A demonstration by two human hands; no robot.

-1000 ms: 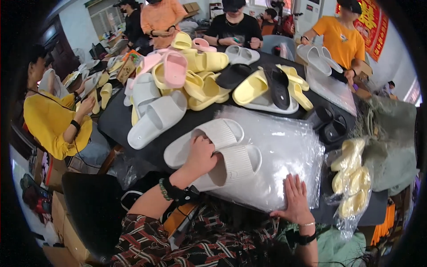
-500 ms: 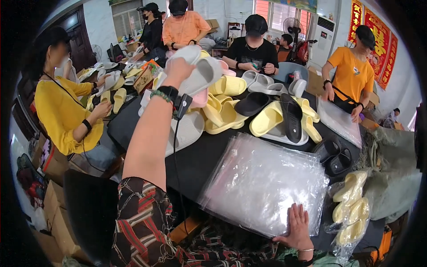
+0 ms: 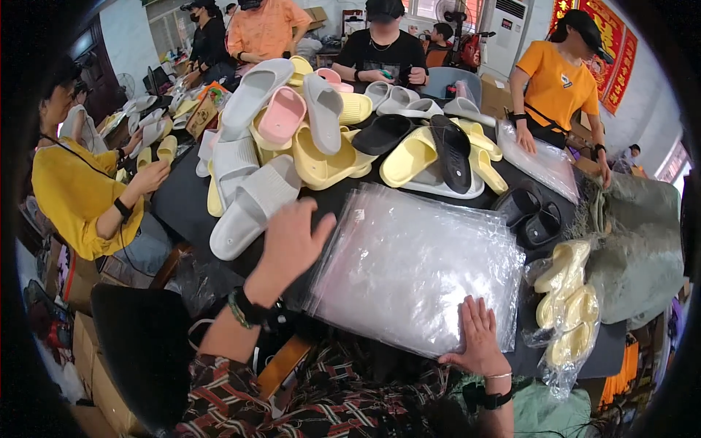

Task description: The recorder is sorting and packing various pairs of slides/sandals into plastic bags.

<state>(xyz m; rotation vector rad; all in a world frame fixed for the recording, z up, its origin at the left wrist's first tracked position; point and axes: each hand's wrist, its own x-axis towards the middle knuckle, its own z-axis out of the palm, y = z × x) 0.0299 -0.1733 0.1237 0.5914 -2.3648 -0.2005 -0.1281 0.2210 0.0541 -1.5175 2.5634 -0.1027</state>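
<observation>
My left hand [image 3: 289, 244] hovers over the black table with its thumb and fingers apart, holding nothing. Just beyond it lies a large grey slipper [image 3: 257, 206] with a ribbed strap, at the near left of a heap of slippers. A pink slipper [image 3: 282, 115], another grey one [image 3: 323, 113] and a yellow one [image 3: 321, 166] are part of that heap. Flat on a stack of clear plastic bags [image 3: 409, 263] rests my right hand [image 3: 478, 337], its fingers stretched out at the stack's near right corner.
Black slippers [image 3: 537, 213] and yellow slippers in clear bags [image 3: 573, 306] lie right of the stack. Several people stand or sit around the table. A person in orange [image 3: 562, 80] touches more clear bags [image 3: 539, 162]. A black chair back [image 3: 139, 350] is at my left.
My left hand has let go of the grey slippers, now on the heap, and come back toward me. My right hand stays flat on the bags. The whole view has shifted slightly.
</observation>
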